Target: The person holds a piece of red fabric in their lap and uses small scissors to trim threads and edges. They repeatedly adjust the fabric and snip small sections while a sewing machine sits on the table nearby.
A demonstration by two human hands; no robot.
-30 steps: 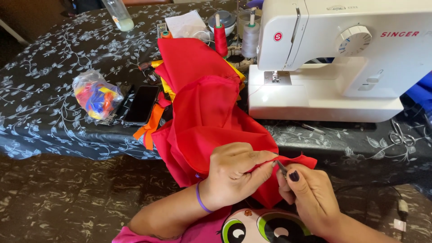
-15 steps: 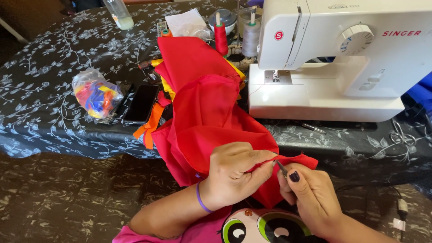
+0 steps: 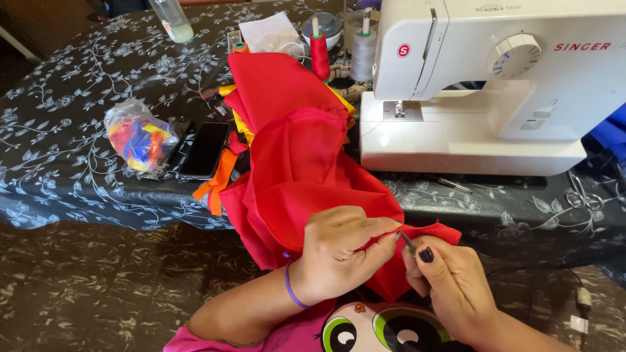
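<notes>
Two hands work close together at the near edge of the red cloth, which spills off the table. The left hand pinches a fold taut so the right hand, gripping a thin tool, can reach the seam. Beyond lie a phone, bagged scraps, thread spools and the sewing machine.

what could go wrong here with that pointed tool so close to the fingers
1. The thin tool in the right hand points at the left hand pinching the red fabric; a slip could prick a finger.
2. It might also snag or cut the fabric.
</notes>
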